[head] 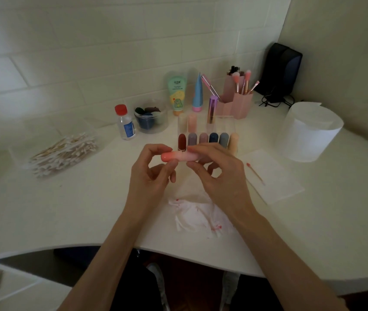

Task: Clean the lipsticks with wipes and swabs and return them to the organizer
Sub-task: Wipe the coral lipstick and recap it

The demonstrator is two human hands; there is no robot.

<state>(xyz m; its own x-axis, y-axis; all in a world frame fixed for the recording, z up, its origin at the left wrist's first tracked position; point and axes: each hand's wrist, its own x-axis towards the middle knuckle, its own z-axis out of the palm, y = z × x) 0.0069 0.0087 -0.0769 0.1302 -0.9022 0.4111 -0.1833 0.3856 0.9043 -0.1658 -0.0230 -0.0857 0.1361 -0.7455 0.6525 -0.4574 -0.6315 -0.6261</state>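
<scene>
Smooth rounded pink lipstick (179,156) between hands (151,173)

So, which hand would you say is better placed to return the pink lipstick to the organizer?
Probably the right hand: it pinches the pink lipstick just in front of the organizer.

One wide-angle camera, worn on the person's head, looks forward and down across the white table (66,209) from its near edge toward the far right corner. The left hand (149,176) and right hand (221,178) sit close, mid-frame.
</scene>
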